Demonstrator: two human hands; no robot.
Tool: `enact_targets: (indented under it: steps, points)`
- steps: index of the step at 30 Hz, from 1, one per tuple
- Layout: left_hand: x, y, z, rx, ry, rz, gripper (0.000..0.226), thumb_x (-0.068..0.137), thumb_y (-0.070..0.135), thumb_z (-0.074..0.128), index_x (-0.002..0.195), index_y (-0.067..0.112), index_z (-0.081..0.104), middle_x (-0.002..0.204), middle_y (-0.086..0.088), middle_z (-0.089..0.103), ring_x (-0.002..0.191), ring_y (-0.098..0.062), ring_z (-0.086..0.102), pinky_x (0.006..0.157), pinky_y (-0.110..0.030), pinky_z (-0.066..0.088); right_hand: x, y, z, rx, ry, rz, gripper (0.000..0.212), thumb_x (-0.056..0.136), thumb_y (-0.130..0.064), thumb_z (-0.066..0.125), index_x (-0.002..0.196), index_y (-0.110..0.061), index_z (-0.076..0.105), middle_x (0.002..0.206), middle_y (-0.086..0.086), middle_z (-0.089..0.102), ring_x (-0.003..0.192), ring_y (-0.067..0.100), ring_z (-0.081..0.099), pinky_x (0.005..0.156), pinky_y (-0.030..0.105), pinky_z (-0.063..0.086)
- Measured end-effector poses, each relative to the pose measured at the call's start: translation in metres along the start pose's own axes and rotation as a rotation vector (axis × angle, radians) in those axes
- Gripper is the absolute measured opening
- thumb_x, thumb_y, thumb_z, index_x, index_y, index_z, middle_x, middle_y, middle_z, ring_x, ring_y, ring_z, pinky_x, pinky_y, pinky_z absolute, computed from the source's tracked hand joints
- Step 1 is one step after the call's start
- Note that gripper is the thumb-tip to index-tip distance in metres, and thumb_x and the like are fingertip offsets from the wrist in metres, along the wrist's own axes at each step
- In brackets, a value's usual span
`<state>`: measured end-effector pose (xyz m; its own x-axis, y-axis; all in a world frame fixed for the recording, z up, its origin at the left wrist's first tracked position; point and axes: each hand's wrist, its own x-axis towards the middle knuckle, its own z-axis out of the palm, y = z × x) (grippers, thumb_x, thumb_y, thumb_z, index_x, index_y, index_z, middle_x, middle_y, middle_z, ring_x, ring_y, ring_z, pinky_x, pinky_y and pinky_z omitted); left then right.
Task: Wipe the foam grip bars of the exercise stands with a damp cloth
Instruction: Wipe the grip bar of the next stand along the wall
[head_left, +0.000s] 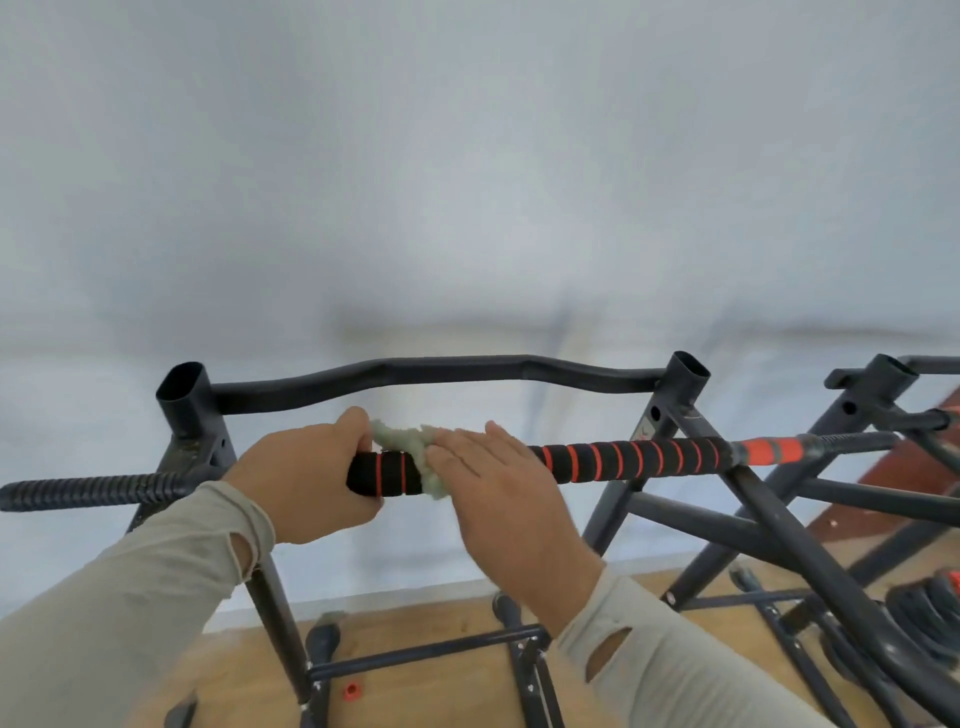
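The left hand clenched the left end of the foam grip bar, apparently steadying it. At its 3 o'clock, the right hand lay flat, fingers straight, pressing a crumpled pale-green cloth onto the soft black foam ringed in orange. The dark tubular steel stand arched at 12 o'clock.

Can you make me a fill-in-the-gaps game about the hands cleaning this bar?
1. The left hand grips the foam grip bar, which is black with ____ stripes.
2. The right hand presses a pale green ____ onto the bar.
3. The floor looks made of ____.

Missing words: orange; cloth; wood
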<state>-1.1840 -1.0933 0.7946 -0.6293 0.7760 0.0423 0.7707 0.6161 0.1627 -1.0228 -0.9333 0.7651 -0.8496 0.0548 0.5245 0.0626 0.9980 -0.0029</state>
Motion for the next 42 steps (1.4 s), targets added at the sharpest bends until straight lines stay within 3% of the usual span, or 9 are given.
enact_targets:
  steps: [5,8,11,17,22,26,29,34,42]
  points:
    - [-0.007,-0.006,0.004,-0.052,0.088,0.122,0.028,0.081,0.063,0.058,0.088,0.037,0.05,0.081,0.014,0.056,0.07,-0.004,0.057,0.068,-0.027,0.052,-0.035,0.106,-0.047,-0.216,-0.208,0.339,0.069,0.076,0.005,0.058,0.124,-0.045,0.062,0.109,-0.02,0.069,0.105,0.015,0.065,0.102,0.035,0.048]
    - [-0.009,-0.012,0.013,-0.044,0.167,0.19,0.031,0.082,0.069,0.052,0.098,0.043,0.057,0.087,0.019,0.048,0.082,-0.002,0.05,0.075,-0.025,0.049,-0.052,0.139,-0.081,-0.355,-0.313,0.603,0.045,0.087,-0.005,0.061,0.123,-0.032,0.06,0.113,-0.008,0.07,0.101,0.019,0.064,0.09,0.034,0.055]
    - [-0.012,-0.011,0.022,0.006,0.263,0.193,0.047,0.081,0.069,0.053,0.115,0.037,0.057,0.09,0.021,0.053,0.083,-0.003,0.053,0.077,-0.025,0.052,-0.047,0.123,-0.075,-0.268,-0.204,0.729,0.023,0.087,0.0,0.058,0.092,-0.022,0.058,0.089,-0.002,0.065,0.08,0.019,0.063,0.08,0.036,0.057]
    - [-0.012,-0.009,0.018,0.002,0.314,0.159,0.054,0.079,0.064,0.066,0.116,0.03,0.045,0.075,0.016,0.056,0.054,0.001,0.048,0.052,-0.015,0.034,-0.006,0.015,-0.009,-0.013,0.171,0.471,0.023,0.081,-0.005,0.049,0.081,-0.026,0.06,0.083,-0.008,0.061,0.08,0.017,0.054,0.095,0.047,0.049]
    - [-0.009,-0.013,0.019,0.05,0.283,0.175,0.058,0.07,0.055,0.078,0.109,0.033,0.04,0.073,0.014,0.058,0.058,-0.009,0.055,0.052,-0.023,0.038,0.02,-0.068,0.03,0.119,0.028,0.158,0.045,0.096,-0.02,0.037,0.132,-0.012,0.064,0.139,0.007,0.064,0.137,0.023,0.051,0.124,0.045,0.025]
    - [-0.006,-0.014,0.017,0.043,0.245,0.129,0.044,0.076,0.055,0.074,0.091,0.036,0.038,0.066,0.015,0.056,0.053,-0.004,0.053,0.05,-0.019,0.037,0.001,-0.01,0.019,0.085,0.09,0.026,0.046,0.094,-0.007,0.04,0.13,-0.011,0.066,0.141,0.006,0.063,0.132,0.023,0.056,0.118,0.044,0.035]
    - [-0.004,-0.019,0.016,0.041,0.226,0.139,0.037,0.074,0.062,0.07,0.085,0.037,0.044,0.057,0.016,0.054,0.048,-0.002,0.053,0.052,-0.022,0.05,-0.029,0.063,0.002,0.006,0.086,0.179,0.05,0.088,0.0,0.042,0.128,-0.016,0.069,0.139,0.0,0.064,0.129,0.018,0.059,0.115,0.043,0.039]
    - [0.003,-0.021,0.013,0.113,0.219,0.221,0.032,0.073,0.067,0.06,0.078,0.037,0.049,0.046,0.013,0.049,0.04,-0.003,0.048,0.045,-0.019,0.041,-0.064,0.149,-0.052,-0.222,-0.024,0.609,0.049,0.084,0.007,0.067,0.128,-0.015,0.068,0.129,0.003,0.069,0.117,0.026,0.066,0.106,0.038,0.047]
    - [0.003,-0.013,0.014,0.153,0.329,0.23,0.032,0.078,0.063,0.045,0.08,0.035,0.062,0.068,0.015,0.046,0.06,-0.006,0.048,0.048,-0.025,0.041,-0.036,0.084,-0.01,-0.081,0.189,0.7,0.031,0.083,0.006,0.057,0.109,-0.012,0.062,0.113,0.003,0.063,0.098,0.024,0.055,0.088,0.043,0.054]
